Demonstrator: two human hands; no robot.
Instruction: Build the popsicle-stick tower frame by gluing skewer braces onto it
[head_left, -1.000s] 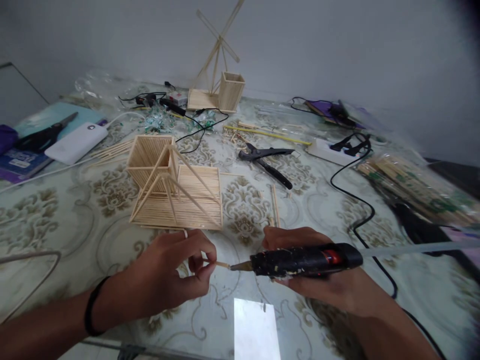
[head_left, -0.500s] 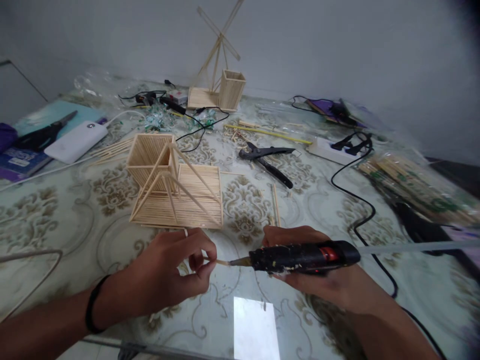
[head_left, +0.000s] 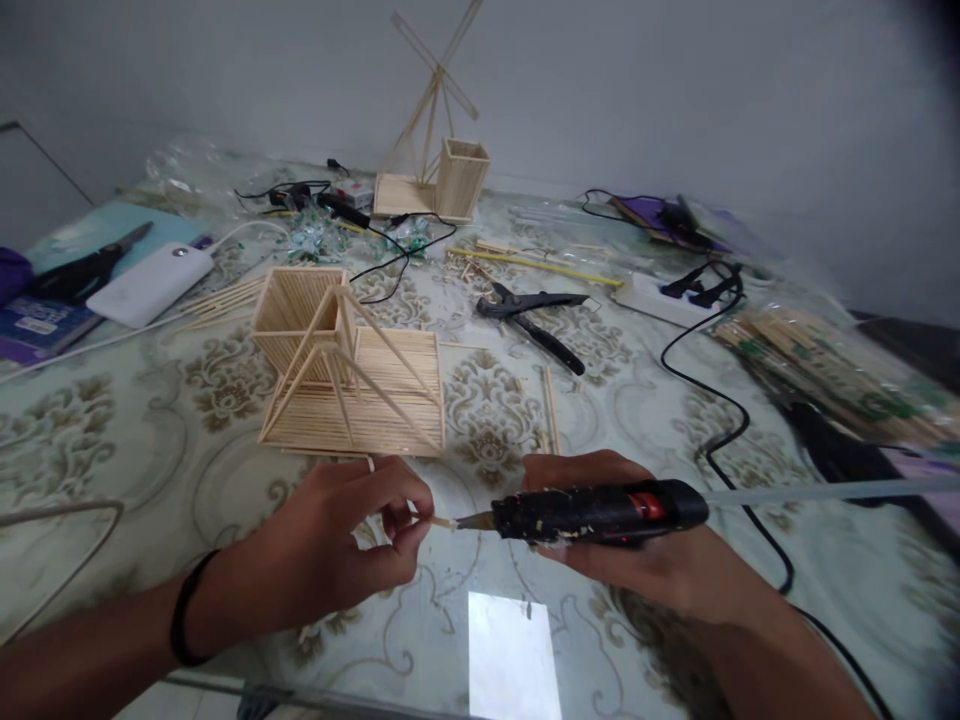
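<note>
Between thumb and forefinger, my left hand (head_left: 360, 530) pinches a short wooden stick (head_left: 442, 522). My right hand (head_left: 637, 570) is wrapped round a black glue gun (head_left: 592, 513) with a red patch on its side and a clear glue stick (head_left: 825, 491) running out of its back. The gun's nozzle points left and meets, or nearly meets, the free end of the small stick. Just beyond my hands stands a model of wooden sticks (head_left: 352, 390), with a square open box and angled legs on a flat base.
Cutting pliers (head_left: 532, 320) lie open right of the model. Farther back are a second stick model with windmill blades (head_left: 465, 180) and a power strip (head_left: 660, 300). A white power bank (head_left: 154, 285) lies left; bagged sticks (head_left: 840, 375) lie right, beside a black cable (head_left: 705, 395).
The glue gun in my right hand has shifted slightly left, its nozzle staying at the stick's end. My left hand keeps its pinch almost in place.
</note>
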